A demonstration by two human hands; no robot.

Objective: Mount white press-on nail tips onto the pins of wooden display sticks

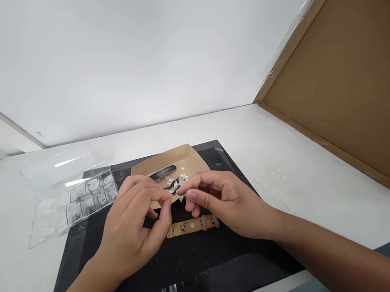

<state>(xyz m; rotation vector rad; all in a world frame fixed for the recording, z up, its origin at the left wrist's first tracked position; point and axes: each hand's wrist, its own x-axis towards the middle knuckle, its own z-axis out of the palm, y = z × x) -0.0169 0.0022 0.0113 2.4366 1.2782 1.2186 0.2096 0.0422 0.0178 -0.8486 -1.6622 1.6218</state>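
My left hand (pixel 138 218) is closed in a pinch, thumb against index finger. Opposite it, my right hand (pixel 226 202) pinches too, its fingertips a short gap from the left ones. Whatever sits between the fingertips is too small to make out. Just below the hands lies a tan strip (pixel 187 228) bearing a row of round metal spots, with small clear upright pieces on some of them. Behind the fingers, brown paper (pixel 191 155) holds a dark curved nail file (pixel 163 173) and a heap of small white bits (pixel 184 177), partly hidden by my hands.
A clear compartment box (pixel 90 198) with its lid up stands at left, with pale pieces inside. A black mat (pixel 196 265) covers the middle of the white table (pixel 334 223). Small clear pieces (pixel 278 180) lie at right, near a cardboard panel (pixel 349 87).
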